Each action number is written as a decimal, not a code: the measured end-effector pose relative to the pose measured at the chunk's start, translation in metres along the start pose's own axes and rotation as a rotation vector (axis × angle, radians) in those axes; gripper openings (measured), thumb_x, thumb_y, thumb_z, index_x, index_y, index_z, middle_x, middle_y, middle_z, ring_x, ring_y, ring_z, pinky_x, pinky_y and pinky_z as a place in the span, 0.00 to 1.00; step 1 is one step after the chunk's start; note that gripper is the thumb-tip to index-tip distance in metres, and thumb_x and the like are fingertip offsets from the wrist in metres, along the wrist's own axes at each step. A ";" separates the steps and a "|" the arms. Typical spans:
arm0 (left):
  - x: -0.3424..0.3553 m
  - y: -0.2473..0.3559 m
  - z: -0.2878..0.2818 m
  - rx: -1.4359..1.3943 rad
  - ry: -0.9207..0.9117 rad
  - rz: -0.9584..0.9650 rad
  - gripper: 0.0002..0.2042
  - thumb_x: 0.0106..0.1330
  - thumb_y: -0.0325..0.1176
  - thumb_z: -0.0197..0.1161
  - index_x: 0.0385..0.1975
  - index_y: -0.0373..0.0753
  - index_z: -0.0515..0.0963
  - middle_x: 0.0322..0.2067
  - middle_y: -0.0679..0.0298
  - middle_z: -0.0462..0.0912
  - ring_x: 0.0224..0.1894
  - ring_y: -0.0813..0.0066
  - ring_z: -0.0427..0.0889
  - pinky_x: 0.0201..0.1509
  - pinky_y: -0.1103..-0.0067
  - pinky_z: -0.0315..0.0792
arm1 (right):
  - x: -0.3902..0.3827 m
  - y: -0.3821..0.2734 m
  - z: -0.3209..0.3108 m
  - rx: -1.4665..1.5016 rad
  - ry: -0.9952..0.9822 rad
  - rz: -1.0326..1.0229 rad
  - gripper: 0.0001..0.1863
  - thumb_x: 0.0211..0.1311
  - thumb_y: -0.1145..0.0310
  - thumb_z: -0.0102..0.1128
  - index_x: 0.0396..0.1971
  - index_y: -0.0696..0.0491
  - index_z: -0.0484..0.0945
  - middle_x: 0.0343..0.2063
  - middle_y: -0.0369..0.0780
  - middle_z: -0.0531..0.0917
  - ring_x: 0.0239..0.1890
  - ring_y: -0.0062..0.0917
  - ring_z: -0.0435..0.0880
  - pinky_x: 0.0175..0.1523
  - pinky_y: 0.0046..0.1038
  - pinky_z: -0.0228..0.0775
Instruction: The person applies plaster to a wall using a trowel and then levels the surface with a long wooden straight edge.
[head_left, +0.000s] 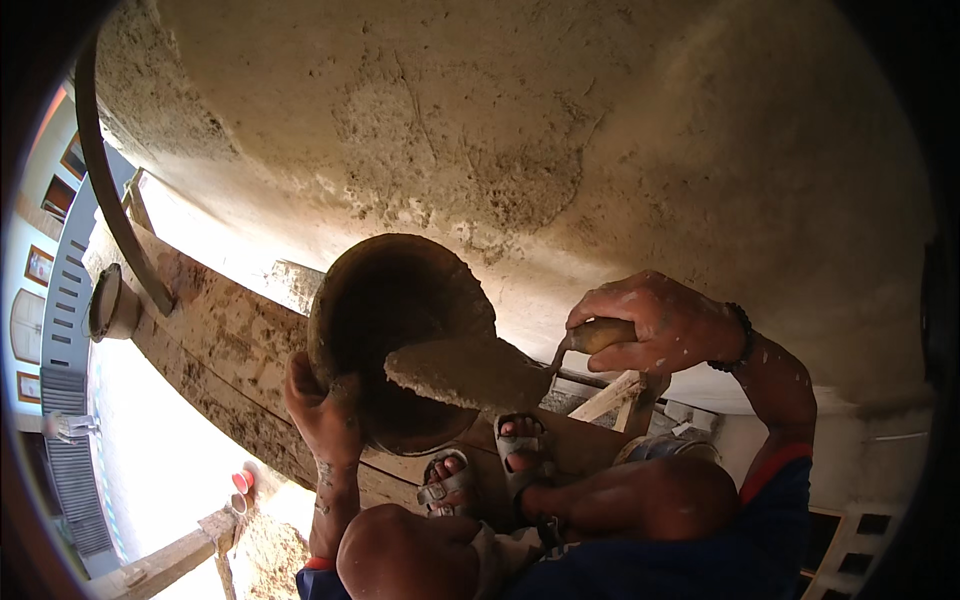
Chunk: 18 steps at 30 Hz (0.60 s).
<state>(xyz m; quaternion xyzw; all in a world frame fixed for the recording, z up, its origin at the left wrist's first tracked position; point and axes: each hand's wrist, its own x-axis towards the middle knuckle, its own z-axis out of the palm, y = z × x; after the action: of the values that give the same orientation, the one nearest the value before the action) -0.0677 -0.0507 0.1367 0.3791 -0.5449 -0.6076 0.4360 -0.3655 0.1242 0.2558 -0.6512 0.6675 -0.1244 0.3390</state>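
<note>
My left hand point(315, 405) grips the left side of a dark, mortar-coated bucket point(380, 290) held tilted in the middle of the view. My right hand point(635, 320), speckled with pale spatters, is wrapped round the handle of a trowel point(470, 375). The trowel's blade, loaded with wet grey mortar, lies over the bucket's opening, and the far inside of the bucket is in shadow. My sandalled feet are on a mortar-stained plank point(210, 330) below.
A mottled plaster wall point(640, 130) fills the top. A second bucket point(115, 305) sits at the plank's left, by a curved dark strip point(105, 170). Timber supports point(615, 400) and a container point(670, 450) are at right. A bright ground drop with railings point(150, 570) lies lower left.
</note>
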 end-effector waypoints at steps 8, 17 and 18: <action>-0.003 -0.004 -0.006 0.010 0.002 0.031 0.13 0.44 0.21 0.56 0.33 0.34 0.70 0.31 0.68 0.73 0.34 0.81 0.71 0.41 0.83 0.66 | -0.031 0.019 -0.119 -0.337 0.898 0.383 0.25 0.57 0.53 0.57 0.47 0.58 0.75 0.33 0.44 0.81 0.36 0.30 0.81 0.41 0.29 0.71; 0.002 0.012 0.017 -0.007 0.001 0.057 0.10 0.43 0.22 0.56 0.28 0.34 0.68 0.25 0.71 0.68 0.29 0.83 0.66 0.34 0.84 0.63 | -0.006 -0.019 -0.020 -0.485 0.123 0.158 0.19 0.52 0.64 0.58 0.44 0.55 0.75 0.32 0.47 0.77 0.37 0.38 0.79 0.43 0.36 0.70; 0.003 0.016 0.021 0.026 -0.017 0.061 0.10 0.43 0.22 0.56 0.28 0.34 0.68 0.25 0.71 0.67 0.28 0.83 0.65 0.34 0.84 0.63 | 0.005 -0.025 -0.001 -0.597 0.099 0.130 0.19 0.54 0.66 0.55 0.46 0.56 0.74 0.31 0.47 0.77 0.37 0.39 0.78 0.44 0.38 0.70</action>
<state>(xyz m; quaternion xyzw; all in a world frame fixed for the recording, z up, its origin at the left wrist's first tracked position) -0.0866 -0.0468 0.1551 0.3626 -0.5678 -0.5902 0.4447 -0.3465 0.1158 0.2700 -0.6708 0.7307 0.0674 0.1071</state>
